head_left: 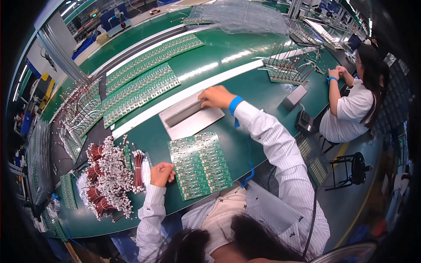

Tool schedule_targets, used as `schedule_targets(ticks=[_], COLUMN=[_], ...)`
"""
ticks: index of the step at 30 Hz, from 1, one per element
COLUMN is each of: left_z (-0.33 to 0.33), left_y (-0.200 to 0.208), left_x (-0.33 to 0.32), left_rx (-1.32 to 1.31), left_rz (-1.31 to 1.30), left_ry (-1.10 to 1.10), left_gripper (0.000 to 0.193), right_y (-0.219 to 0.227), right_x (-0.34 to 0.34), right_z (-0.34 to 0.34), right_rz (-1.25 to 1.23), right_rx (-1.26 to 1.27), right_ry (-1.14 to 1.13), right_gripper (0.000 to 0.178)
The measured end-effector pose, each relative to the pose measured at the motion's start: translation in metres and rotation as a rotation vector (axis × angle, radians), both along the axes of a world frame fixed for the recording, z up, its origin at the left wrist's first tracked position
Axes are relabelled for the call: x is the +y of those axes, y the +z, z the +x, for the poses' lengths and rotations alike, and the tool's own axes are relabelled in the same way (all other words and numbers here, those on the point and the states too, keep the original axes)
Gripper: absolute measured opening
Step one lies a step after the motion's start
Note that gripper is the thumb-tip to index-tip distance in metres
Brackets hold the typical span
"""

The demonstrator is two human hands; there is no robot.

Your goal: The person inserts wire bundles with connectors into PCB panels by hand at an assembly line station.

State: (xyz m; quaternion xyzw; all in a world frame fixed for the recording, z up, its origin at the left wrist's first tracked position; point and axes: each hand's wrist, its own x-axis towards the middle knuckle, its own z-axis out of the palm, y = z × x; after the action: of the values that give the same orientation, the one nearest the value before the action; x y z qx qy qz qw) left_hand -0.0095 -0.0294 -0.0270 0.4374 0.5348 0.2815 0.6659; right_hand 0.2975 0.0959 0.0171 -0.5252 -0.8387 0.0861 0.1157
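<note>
A silver metal fixture (pixel 193 130) with a long raised bar rests on the green bench in front of me. My right hand (pixel 216 97) has its fingers closed around the far right end of that bar. Nearer to me lies a green circuit board panel (pixel 201 165), made of many small boards in two columns. At its left edge is my left hand (pixel 162 174), fingers curled and pinched against the rim; the fingertips are partly hidden. Left of this hand lies a bundle of red wires (pixel 138 170) with white connectors.
Bundled wire leads (pixel 109 179) are piled at the left. Flat board panels (pixel 142 87) lie beyond a white rail (pixel 188 96); wired boards (pixel 79 118) stand left of them. A grey box (pixel 294 97) sits rightward, near a seated co-worker (pixel 351 105). Clear plastic trays (pixel 245 16) lie behind.
</note>
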Motion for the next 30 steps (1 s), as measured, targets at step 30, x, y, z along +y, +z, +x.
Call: schedule_targets(ticks=[30], left_z=[0.003], left_y=[0.004], left_x=[0.026], left_rx=[-0.088], left_rz=[-0.047], left_ry=[0.073], left_gripper=[0.035], right_y=[-0.013], right_x=[-0.129], right_z=[-0.026], right_rz=[-0.172], right_rx=[0.421], right_ry=[-0.108], right_gripper=[0.020])
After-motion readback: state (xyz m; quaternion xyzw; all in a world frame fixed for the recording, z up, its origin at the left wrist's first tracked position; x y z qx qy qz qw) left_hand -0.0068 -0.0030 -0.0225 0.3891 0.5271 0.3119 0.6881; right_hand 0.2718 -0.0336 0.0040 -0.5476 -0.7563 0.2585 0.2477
